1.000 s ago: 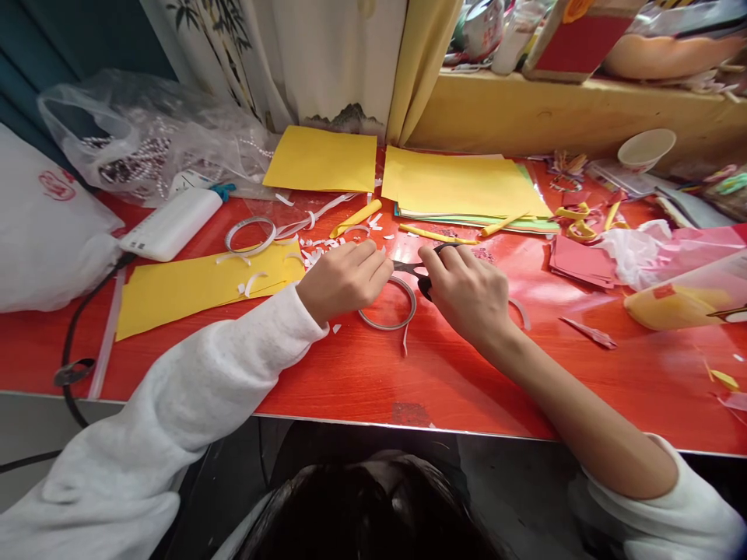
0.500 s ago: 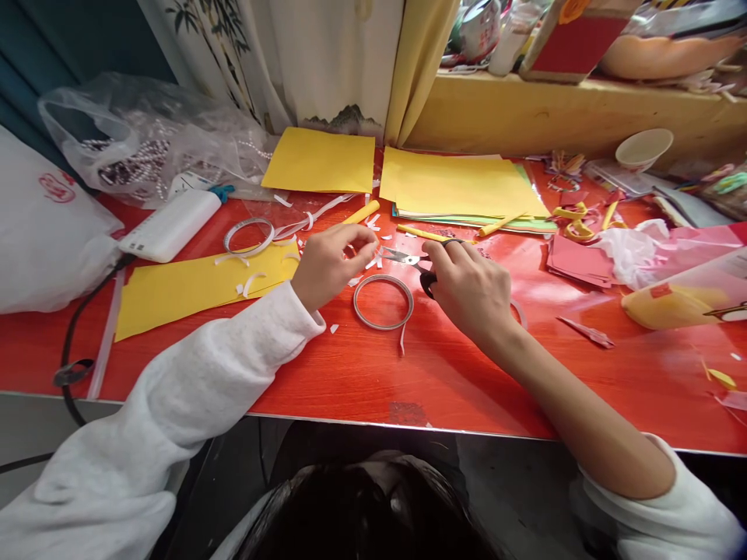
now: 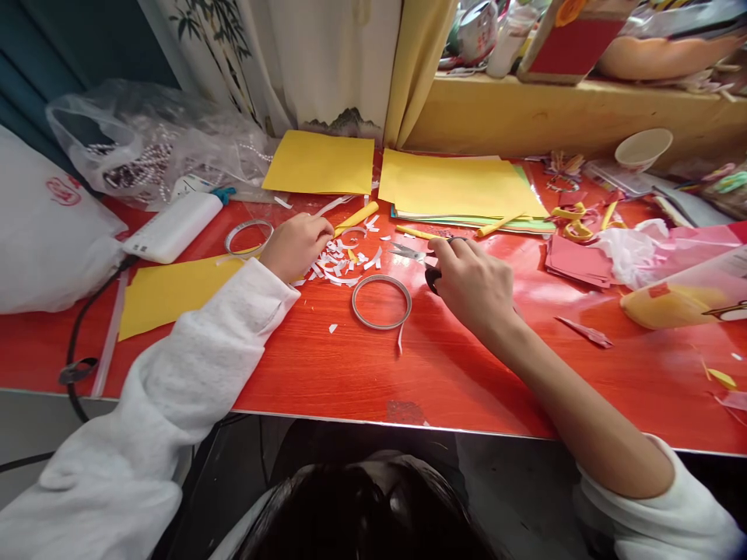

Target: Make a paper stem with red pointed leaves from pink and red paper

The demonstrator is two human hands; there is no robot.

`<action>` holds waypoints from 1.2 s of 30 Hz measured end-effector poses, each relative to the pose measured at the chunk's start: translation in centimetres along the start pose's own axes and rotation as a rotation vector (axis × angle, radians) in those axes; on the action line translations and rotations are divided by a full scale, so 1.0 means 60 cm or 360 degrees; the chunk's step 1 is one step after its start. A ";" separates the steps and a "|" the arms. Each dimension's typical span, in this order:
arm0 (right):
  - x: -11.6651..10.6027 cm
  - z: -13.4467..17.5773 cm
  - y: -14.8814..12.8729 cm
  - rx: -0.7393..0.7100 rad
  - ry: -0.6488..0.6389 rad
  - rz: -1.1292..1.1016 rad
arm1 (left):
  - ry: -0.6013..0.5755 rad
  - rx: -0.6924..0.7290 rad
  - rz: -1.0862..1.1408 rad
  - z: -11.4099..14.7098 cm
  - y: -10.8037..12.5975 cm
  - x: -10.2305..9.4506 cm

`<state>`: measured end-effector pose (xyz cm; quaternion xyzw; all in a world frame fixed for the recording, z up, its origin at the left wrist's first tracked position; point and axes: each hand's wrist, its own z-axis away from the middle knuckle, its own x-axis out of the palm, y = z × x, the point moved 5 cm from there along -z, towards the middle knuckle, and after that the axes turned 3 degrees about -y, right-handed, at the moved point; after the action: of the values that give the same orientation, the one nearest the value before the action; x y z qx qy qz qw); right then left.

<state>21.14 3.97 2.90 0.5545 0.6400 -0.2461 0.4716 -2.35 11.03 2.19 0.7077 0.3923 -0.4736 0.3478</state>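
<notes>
My right hand (image 3: 475, 280) holds black-handled scissors (image 3: 412, 253), their blades slightly apart and pointing left above the red table. My left hand (image 3: 297, 245) is low at the left edge of a heap of white paper scraps (image 3: 335, 264). Its fingers are curled together, and what they hold, if anything, is hidden. A rolled yellow paper tube (image 3: 357, 219) lies just beyond those fingertips. Between my hands and closer to me lies a thin roll of tape (image 3: 382, 325) with a loose end. Another tape roll (image 3: 226, 239) is left of my left hand, beside a yellow paper strip (image 3: 169, 292).
Yellow sheets (image 3: 320, 162) and a stack of coloured paper (image 3: 455, 183) lie at the back. On the left are a white power strip (image 3: 175, 225) and plastic bags (image 3: 35, 233). Red paper pieces (image 3: 577, 263), a paper cup (image 3: 642, 149) and a clear bag (image 3: 682, 295) are on the right.
My left hand has moved left and down from near the scissor tips, uncovering the heap of scraps. The scissors stay in my right hand, their blades a little further apart.
</notes>
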 end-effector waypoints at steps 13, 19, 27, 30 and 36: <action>0.000 0.001 0.000 0.0026 -0.0028 -0.0035 | 0.0059 0.0284 -0.0169 0.000 -0.003 0.026; 0.001 -0.001 0.001 0.0020 -0.0063 -0.0043 | -0.0091 0.0373 -0.0006 -0.004 -0.019 0.029; 0.002 0.000 0.001 0.0018 -0.0036 -0.0022 | -0.0002 0.0299 0.0001 -0.002 -0.009 0.016; 0.003 -0.001 0.002 0.0032 -0.0051 -0.0032 | 0.0045 0.0241 -0.0103 0.001 0.004 0.001; 0.001 -0.001 0.001 0.0030 -0.0052 -0.0040 | 0.0011 -0.0045 -0.0165 0.005 0.007 -0.023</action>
<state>21.18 4.06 2.89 0.5468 0.6366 -0.2671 0.4736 -2.42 10.29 3.45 0.6831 0.4363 -0.4828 0.3316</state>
